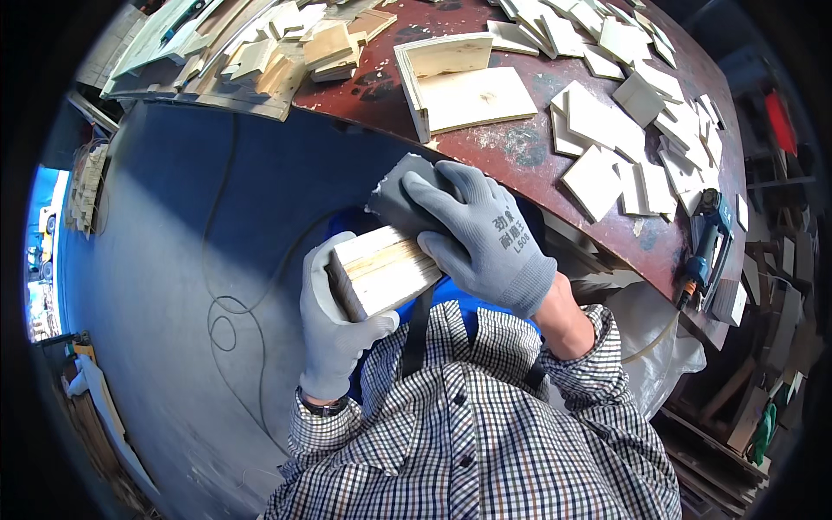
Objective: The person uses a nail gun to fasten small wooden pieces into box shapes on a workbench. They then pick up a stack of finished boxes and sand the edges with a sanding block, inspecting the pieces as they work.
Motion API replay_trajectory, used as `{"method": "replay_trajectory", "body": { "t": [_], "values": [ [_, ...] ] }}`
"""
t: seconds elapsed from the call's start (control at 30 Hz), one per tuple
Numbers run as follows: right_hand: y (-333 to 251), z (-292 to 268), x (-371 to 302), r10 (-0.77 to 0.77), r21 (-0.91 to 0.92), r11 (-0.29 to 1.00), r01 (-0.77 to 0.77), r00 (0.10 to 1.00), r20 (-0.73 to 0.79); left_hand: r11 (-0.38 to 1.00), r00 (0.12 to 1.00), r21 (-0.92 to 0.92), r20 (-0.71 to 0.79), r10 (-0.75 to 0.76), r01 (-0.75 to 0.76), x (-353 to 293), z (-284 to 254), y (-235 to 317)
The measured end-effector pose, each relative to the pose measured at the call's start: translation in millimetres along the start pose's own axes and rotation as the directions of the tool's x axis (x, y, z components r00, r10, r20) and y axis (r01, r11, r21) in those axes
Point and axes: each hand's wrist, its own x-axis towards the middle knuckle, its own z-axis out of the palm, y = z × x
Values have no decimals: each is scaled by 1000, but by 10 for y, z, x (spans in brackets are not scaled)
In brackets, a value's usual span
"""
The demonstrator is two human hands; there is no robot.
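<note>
Both my hands wear grey work gloves. My left hand (334, 312) grips a light wooden block (386, 270), thumb along its near edge and fingers round its left side. Layered strips show on the block's upper face; whether it is one piece or several pressed together, I cannot tell. Above it, my right hand (485, 234) is closed on a dark grey sheet of sandpaper (403, 186) with a ragged pale edge. The sandpaper lies at the far side of the block, and my right fingertips are close to the block's right end. Their exact contact is hidden.
Beyond my hands stands a worn dark red table (381, 104) with an L-shaped wooden piece (477, 95) near its edge. Many small wooden panels (598, 117) lie scattered at right. A nail gun (711, 238) rests at the right edge. A thin hose (227, 321) loops over the floor.
</note>
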Motion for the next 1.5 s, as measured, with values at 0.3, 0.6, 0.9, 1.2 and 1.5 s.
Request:
{"method": "replay_trajectory", "body": {
  "t": [0.3,0.6,0.9,1.2,1.5],
  "values": [
    [-121,-384,-153,-155,198,968,153,988,-5,997,998,-41,-26,64,-65,20,-43,6],
    [104,111,90,100,13,995,-99,988,-120,983,994,147,25,109,-112,1,13,46],
    [-344,-57,-293,10,48,999,-8,999,-37,791,928,511,41,370,-338,23,6,-4],
    [-282,-80,-102,21,319,947,47,978,-206,494,806,683,245,539,-538,-32,-54,-122],
    [-270,6,-659,-31,256,966,37,999,-29,458,810,712,270,521,-532,-64,-117,-190]
  ]
}}
